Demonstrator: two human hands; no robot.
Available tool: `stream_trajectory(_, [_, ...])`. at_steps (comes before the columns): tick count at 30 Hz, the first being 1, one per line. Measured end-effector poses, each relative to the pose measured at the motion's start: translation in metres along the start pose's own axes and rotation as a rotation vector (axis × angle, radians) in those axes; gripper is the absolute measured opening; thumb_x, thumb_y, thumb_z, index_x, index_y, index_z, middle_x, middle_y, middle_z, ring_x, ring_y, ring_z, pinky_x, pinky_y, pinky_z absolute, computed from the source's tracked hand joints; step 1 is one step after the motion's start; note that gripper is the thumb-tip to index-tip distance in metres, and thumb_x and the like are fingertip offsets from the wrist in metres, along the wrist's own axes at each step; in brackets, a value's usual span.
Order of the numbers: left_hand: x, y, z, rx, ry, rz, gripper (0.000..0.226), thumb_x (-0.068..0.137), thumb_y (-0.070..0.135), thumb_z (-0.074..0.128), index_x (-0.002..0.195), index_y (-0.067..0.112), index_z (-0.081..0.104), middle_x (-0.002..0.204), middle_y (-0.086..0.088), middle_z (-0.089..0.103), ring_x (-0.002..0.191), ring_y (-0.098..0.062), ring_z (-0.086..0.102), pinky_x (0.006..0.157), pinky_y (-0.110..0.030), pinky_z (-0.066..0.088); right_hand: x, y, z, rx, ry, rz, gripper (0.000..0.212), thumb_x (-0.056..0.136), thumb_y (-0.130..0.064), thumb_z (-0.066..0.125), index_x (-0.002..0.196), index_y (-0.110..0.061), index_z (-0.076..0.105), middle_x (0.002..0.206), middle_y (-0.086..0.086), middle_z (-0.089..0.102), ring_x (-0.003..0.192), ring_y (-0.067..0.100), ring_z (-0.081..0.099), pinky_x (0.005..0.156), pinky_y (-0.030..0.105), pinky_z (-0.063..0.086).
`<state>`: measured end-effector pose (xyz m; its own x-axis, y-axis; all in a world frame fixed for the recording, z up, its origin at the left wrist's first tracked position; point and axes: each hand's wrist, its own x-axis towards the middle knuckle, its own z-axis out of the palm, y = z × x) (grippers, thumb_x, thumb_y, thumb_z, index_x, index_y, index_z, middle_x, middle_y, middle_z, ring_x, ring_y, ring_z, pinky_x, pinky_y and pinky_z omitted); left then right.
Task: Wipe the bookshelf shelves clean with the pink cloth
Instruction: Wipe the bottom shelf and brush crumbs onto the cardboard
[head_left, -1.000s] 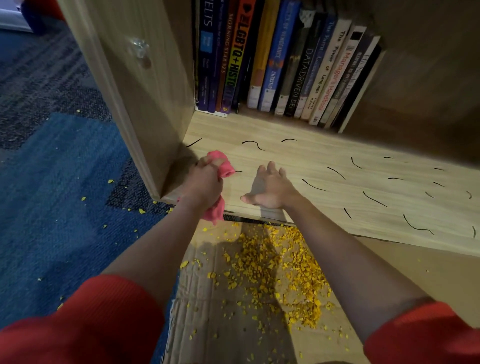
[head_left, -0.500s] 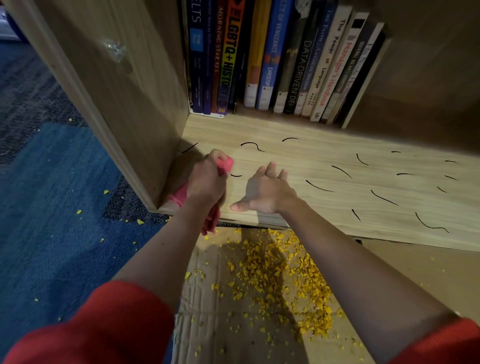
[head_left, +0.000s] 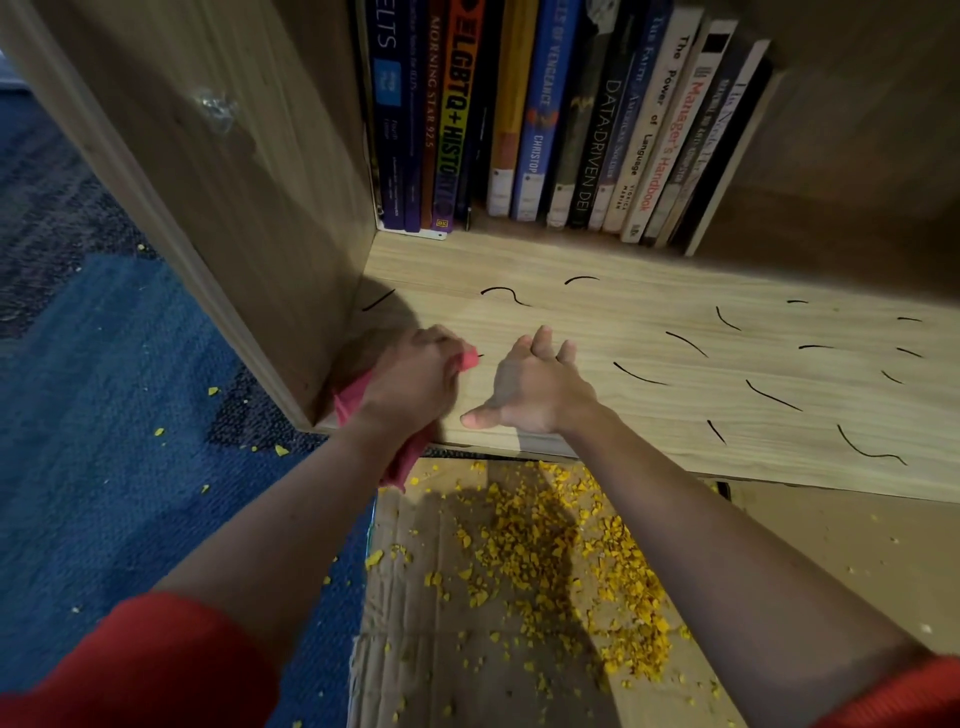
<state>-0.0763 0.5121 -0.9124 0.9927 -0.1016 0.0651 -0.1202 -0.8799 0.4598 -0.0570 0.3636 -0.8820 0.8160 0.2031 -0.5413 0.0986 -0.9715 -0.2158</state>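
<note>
**Down in the corner: pink cloth (head_left: 354, 401) bunched in the left hand (head_left: 415, 374)**

Low at the front left corner of the shelf (head_left: 597, 317), the pink cloth sits crumpled under the left hand, whose fingers are curled round it and grip it tight. One tip of the cloth pokes out past the knuckles on the right, a fold shows beside the wrist against the side panel (head_left: 234, 182), and a loose end hangs below the shelf's front edge.

Just beside it, apart from the cloth, the right hand (head_left: 535, 389) holds nothing. Its fingers are straight and together, pointing into the shelf, and the thumb sticks out to the left along the front edge. Whether the palm presses on the wood cannot be told.

Short black marks (head_left: 685, 343), curved and wavy, are scattered over the pale wood, mostly to the right of the hands. A row of books (head_left: 545, 114) stands at the back of the shelf, those on the right leaning left.

Below the shelf a sheet of cardboard (head_left: 441, 665) lies on the floor with a heap of yellow crumbs (head_left: 561, 561) on it, between the two forearms. A few crumbs dot the blue carpet (head_left: 130, 493) to the left. Red sleeves (head_left: 130, 670) cover both upper arms at the bottom corners.
</note>
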Motion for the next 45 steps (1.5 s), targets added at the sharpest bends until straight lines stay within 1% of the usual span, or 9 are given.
stream_trajectory(5, [0.023,0.002,-0.007,-0.025,-0.04,-0.282,0.026,0.092,0.018,0.053,0.116,0.013,0.06,0.117,-0.007,0.061,0.106,-0.025,0.058,0.091,-0.035,0.047,-0.003,0.0,-0.003,0.015,-0.006,0.002,0.126,0.07,-0.063,0.068,0.146,0.0,-0.01,0.153,0.02,-0.021,0.138,0.045,-0.019,0.115,0.049,0.004])
stream_trajectory(10, [-0.02,0.008,-0.009,0.091,-0.01,-0.095,0.038,0.091,0.01,0.045,0.124,0.021,0.059,0.138,0.002,0.048,0.123,-0.028,0.04,0.099,-0.039,0.037,-0.007,-0.002,-0.005,0.025,-0.014,0.005,0.126,0.07,-0.061,0.068,0.146,0.001,-0.012,0.153,0.019,-0.021,0.138,0.044,-0.018,0.115,0.049,0.006])
stream_trajectory(17, [0.025,0.007,-0.003,0.01,-0.049,-0.235,0.026,0.093,0.011,0.048,0.116,0.015,0.06,0.122,-0.003,0.055,0.112,-0.024,0.054,0.095,-0.035,0.043,-0.006,-0.002,-0.003,0.025,0.006,0.01,0.127,0.068,-0.063,0.069,0.146,0.001,-0.009,0.153,0.019,-0.02,0.138,0.044,-0.019,0.114,0.049,0.006])
stream_trajectory(23, [-0.02,0.004,-0.011,0.074,0.055,0.177,0.045,0.083,0.021,0.032,0.101,0.009,0.072,0.109,-0.009,0.068,0.103,-0.036,0.058,0.079,-0.045,0.05,-0.007,-0.002,-0.003,0.045,0.006,0.006,0.127,0.068,-0.062,0.07,0.147,-0.001,-0.009,0.154,0.017,-0.019,0.139,0.042,-0.018,0.114,0.049,0.008])
stream_trajectory(29, [0.016,0.007,-0.003,-0.022,0.021,-0.112,0.032,0.092,0.007,0.044,0.112,0.018,0.066,0.125,-0.002,0.058,0.113,-0.025,0.054,0.097,-0.035,0.043,-0.007,-0.001,-0.003,0.051,0.028,0.004,0.126,0.068,-0.061,0.071,0.147,-0.002,-0.008,0.155,0.016,-0.018,0.14,0.041,-0.017,0.115,0.049,0.008])
stream_trajectory(34, [-0.019,0.007,0.003,0.08,0.039,0.252,0.021,0.068,-0.009,0.067,0.085,0.002,0.07,0.096,-0.012,0.069,0.093,-0.038,0.061,0.079,-0.044,0.05,-0.006,0.0,-0.001,0.06,0.039,0.007,0.127,0.066,-0.062,0.071,0.148,-0.003,-0.006,0.155,0.015,-0.016,0.14,0.041,-0.016,0.114,0.05,0.012])
stream_trajectory(38, [0.007,0.015,0.004,0.101,-0.012,0.054,0.04,0.089,0.0,0.048,0.119,0.022,0.063,0.128,0.003,0.056,0.116,-0.023,0.046,0.094,-0.037,0.038,-0.006,0.0,-0.001,0.065,0.039,0.006,0.126,0.068,-0.06,0.071,0.148,-0.003,-0.007,0.155,0.014,-0.018,0.14,0.04,-0.017,0.114,0.05,0.01])
stream_trajectory(42, [0.018,0.024,0.004,0.102,-0.032,0.008,0.041,0.093,0.002,0.046,0.121,0.027,0.06,0.128,0.006,0.053,0.114,-0.021,0.043,0.093,-0.033,0.035,-0.005,0.0,0.001,0.048,0.038,0.003,0.128,0.066,-0.064,0.07,0.147,-0.002,-0.008,0.155,0.017,-0.017,0.139,0.042,-0.018,0.115,0.049,0.006])
stream_trajectory(45, [-0.009,0.018,0.007,0.164,-0.011,0.106,0.031,0.087,0.005,0.053,0.114,0.014,0.064,0.124,-0.001,0.057,0.117,-0.026,0.043,0.095,-0.036,0.034,-0.004,0.001,0.001,0.043,0.056,0.0,0.128,0.065,-0.065,0.07,0.148,-0.003,-0.005,0.155,0.015,-0.015,0.14,0.042,-0.016,0.114,0.049,0.009])
